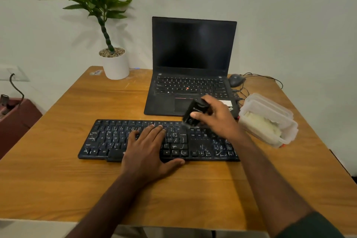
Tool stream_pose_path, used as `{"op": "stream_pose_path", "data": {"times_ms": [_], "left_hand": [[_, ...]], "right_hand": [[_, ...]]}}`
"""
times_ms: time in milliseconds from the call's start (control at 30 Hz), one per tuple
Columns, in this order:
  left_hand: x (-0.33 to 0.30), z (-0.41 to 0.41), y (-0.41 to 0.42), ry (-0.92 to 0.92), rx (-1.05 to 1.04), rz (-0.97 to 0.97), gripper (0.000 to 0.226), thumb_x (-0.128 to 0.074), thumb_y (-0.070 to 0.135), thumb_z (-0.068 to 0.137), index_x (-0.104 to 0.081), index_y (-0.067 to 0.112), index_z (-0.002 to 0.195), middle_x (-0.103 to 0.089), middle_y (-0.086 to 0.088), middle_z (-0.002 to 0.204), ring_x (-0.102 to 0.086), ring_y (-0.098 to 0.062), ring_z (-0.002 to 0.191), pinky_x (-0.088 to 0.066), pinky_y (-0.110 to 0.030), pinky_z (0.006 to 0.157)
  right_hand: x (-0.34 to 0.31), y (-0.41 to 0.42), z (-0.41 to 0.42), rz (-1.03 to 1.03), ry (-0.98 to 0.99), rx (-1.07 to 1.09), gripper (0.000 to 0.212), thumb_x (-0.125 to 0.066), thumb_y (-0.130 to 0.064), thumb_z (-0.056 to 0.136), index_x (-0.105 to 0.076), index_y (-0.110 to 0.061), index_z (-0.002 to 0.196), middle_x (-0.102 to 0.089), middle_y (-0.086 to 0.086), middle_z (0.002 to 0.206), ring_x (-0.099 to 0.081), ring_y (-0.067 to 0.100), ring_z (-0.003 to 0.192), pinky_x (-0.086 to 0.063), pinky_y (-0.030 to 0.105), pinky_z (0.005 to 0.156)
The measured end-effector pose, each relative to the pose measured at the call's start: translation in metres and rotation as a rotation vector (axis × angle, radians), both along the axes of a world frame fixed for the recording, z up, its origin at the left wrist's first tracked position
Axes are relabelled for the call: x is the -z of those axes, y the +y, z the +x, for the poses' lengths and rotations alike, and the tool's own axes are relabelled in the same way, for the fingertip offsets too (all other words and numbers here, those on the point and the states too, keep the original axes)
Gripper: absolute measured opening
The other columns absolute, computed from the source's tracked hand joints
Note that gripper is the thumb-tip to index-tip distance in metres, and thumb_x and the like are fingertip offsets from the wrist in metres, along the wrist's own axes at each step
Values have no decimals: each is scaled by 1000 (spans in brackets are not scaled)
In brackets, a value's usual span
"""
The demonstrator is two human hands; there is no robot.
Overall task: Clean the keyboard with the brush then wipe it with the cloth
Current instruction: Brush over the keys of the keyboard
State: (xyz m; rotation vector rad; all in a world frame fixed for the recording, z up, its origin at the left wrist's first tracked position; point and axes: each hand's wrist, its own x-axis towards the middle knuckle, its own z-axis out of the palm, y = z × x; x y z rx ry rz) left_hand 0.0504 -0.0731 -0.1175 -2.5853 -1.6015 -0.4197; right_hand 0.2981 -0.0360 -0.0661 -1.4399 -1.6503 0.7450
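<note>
— Hands first: our left hand (pixel 148 146) lies flat on the black keyboard (pixel 158 141), fingers straight across the middle keys and thumb hooked over the front edge, pinning it to the wooden tabletop (pixel 81 102). Our right hand (pixel 214 117) curls around the black brush (pixel 193 113), thumb pressed on its body, bristle end down at the top row near the keyboard's right side.

— What could go wrong for us?

— We judge 2 risks. Pressing the brush hard could catch a keycap edge, since the keys are raised, hard plastic with gaps between them. And the laptop (pixel 191 67) sits open just behind, so a brisk flick away from us could send dust onto its keys.

— Where is the cloth?

— Probably the pale, soft, crumpled material inside the clear plastic box (pixel 270 120) just right of the keyboard; we cannot tell for sure. That box looks light and rigid, and our right forearm passes close beside it, so a wide sweep might nudge it.
</note>
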Motion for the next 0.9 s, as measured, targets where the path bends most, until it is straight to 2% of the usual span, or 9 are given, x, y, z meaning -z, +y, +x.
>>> {"op": "stream_pose_path", "data": {"times_ms": [67,133,233,333,533,667,767,800,900], "left_hand": [[-1,0,-1,-7,-3,-6,108,-30,97,73,-56,15,138,-56,-2,142,-47,-21,135,-32,-52,110],[-3,0,-2,-3,-2,-17,109,-29,97,73,-54,16,140,-54,-1,145,-44,-19,137,-29,-50,112],[-1,-2,-2,5,0,-19,109,-28,97,73,-53,16,141,-52,-1,146,-43,-20,138,-27,-49,112],[0,-2,0,-1,-2,-11,109,-30,97,73,-54,15,139,-54,-2,144,-46,-21,136,-30,-50,111],[-1,0,0,0,-1,-1,109,-31,97,72,-55,15,138,-56,-2,142,-47,-20,134,-33,-51,109],[-1,1,-1,-4,-7,3,108,-31,97,72,-56,14,137,-56,-2,141,-47,-21,133,-34,-50,108],[-2,0,-2,-12,-3,4,107,-32,97,72,-56,15,137,-57,-2,140,-48,-20,132,-35,-48,106],[-3,0,-2,-15,-2,3,107,-32,97,72,-56,15,137,-57,-2,140,-48,-20,132,-35,-47,106],[-2,0,-2,-21,-2,3,109,-30,98,71,-56,15,137,-57,-2,140,-49,-20,132,-35,-47,106]], "right_hand": [[2,6,-19,54,-40,-25,25,-79,-24,86,-62,-21,105,-66,-10,95,-62,0,84,-51,15,72],[-5,9,-21,60,-57,-51,27,-79,-22,86,-63,-24,108,-66,-10,100,-61,-1,86,-47,10,71],[-22,4,9,46,-111,-74,30,-80,-22,85,-64,-23,111,-69,-9,103,-64,1,94,-48,12,78],[-26,-4,37,5,-205,-103,28,-80,-26,84,-64,-25,108,-70,-9,99,-67,4,91,-49,22,76],[-10,0,10,-16,-124,-145,27,-80,-24,85,-63,-28,106,-68,-6,98,-70,15,85,-61,32,70],[-3,12,-22,79,-197,-173,31,-82,-29,83,-62,-27,107,-68,-9,95,-65,4,86,-49,13,72],[1,11,-31,141,-260,-146,38,-80,-32,85,-61,-24,117,-68,-7,100,-62,-2,88,-45,7,74],[-1,11,-27,145,-282,-124,39,-78,-34,86,-60,-26,120,-68,-6,103,-62,0,90,-47,8,76],[-11,8,-4,151,-330,-37,37,-78,-33,86,-59,-29,117,-68,-4,107,-64,11,98,-55,27,84]]}}
